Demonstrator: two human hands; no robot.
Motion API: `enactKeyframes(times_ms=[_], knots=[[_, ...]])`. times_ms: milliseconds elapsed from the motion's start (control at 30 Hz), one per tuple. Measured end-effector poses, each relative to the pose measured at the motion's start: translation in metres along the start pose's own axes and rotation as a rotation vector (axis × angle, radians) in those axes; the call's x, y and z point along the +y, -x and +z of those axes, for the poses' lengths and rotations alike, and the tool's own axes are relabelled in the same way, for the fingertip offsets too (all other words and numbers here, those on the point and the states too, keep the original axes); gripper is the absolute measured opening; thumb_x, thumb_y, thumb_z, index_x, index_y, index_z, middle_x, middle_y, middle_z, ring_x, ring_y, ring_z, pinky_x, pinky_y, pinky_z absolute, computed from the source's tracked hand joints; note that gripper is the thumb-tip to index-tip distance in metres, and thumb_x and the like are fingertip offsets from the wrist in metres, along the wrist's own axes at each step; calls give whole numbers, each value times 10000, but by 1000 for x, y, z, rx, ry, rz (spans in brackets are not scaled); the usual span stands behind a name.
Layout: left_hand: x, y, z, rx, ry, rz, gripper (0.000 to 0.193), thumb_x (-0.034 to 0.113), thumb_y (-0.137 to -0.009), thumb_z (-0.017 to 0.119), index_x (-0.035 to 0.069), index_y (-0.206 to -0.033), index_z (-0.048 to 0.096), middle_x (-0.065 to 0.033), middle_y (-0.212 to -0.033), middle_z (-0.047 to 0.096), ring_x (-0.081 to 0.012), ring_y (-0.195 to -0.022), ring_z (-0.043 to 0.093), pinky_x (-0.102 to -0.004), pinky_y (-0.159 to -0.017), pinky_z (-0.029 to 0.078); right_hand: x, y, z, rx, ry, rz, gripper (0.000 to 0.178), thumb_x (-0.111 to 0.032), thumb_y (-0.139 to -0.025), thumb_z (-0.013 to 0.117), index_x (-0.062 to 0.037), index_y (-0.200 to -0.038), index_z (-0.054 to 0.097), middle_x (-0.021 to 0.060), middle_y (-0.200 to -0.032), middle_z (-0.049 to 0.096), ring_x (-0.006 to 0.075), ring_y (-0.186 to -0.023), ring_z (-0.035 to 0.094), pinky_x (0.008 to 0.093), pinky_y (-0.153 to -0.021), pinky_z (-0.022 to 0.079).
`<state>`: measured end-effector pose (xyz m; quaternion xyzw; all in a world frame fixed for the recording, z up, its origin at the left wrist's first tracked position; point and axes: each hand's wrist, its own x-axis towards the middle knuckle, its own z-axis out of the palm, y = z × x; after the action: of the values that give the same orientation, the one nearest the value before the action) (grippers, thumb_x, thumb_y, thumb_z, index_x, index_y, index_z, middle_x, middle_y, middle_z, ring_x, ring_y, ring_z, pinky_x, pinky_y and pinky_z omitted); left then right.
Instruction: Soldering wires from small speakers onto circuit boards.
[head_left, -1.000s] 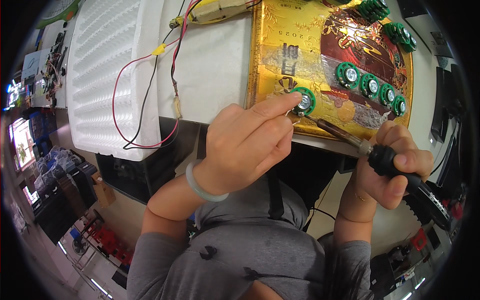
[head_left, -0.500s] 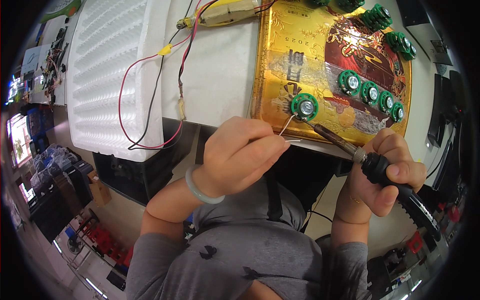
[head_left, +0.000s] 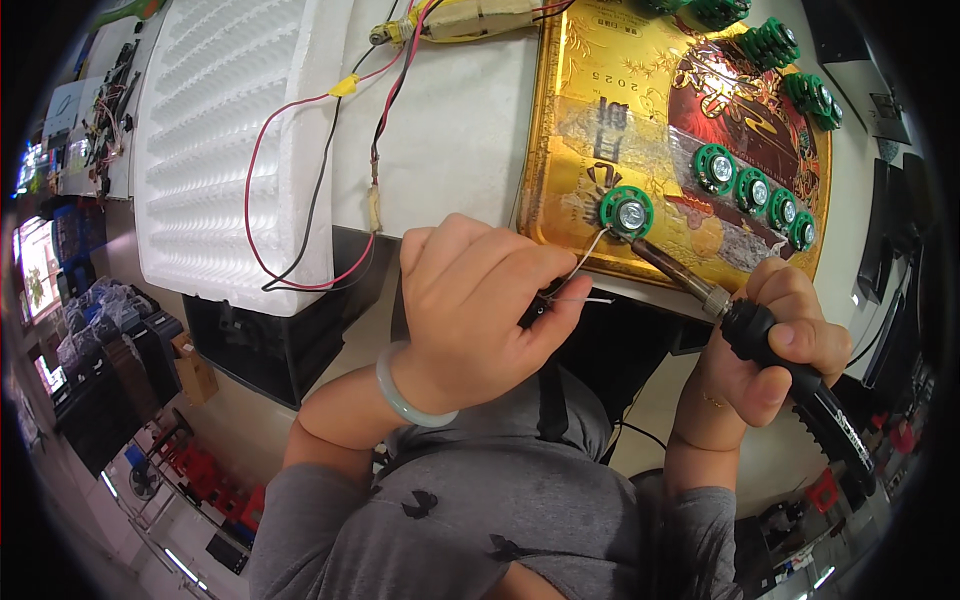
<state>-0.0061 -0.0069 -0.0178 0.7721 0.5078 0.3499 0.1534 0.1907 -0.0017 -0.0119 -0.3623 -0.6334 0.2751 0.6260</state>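
A small round green speaker with a silver centre lies near the front edge of a gold tin. From its lower edge a thin white wire runs down into my left hand, which has curled fingers and a gap between forefinger and thumb. A second white wire end sticks out past the thumb; how the wires sit inside the hand is partly hidden. My right hand is closed around the black handle of a soldering iron. Its brown tip reaches the speaker's lower edge, beside the wire.
Several more green speakers stand in a row on the tin, with stacks at its far side. Left of it lie red and black leads with a yellow-taped bundle. A white foam tray sits at the table's left.
The tin and speakers appear slightly further right in view. My left hand has turned, its thumb and forefinger parting more. The iron's tip stays at the same speaker.
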Motion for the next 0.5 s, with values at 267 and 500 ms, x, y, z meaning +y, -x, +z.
enactKeyframes(times_ms=[267,500], knots=[[4,-10,1,-6,-39,-29,180,36,-545,684,134,-655,580,64,-521,471,-126,-537,434,-262,-567,284,1,3,1,65,3,49,402,-436,-721,632,-104,-785,415,-6,-496,347,117,-446,296,262,-448,271],[7,-13,3,-18,-64,-58,189,17,-543,666,138,-647,564,65,-507,432,-125,-529,422,-261,-555,272,1,4,1,71,-6,46,411,-442,-712,640,-103,-781,418,-8,-502,342,116,-447,293,262,-445,266]])
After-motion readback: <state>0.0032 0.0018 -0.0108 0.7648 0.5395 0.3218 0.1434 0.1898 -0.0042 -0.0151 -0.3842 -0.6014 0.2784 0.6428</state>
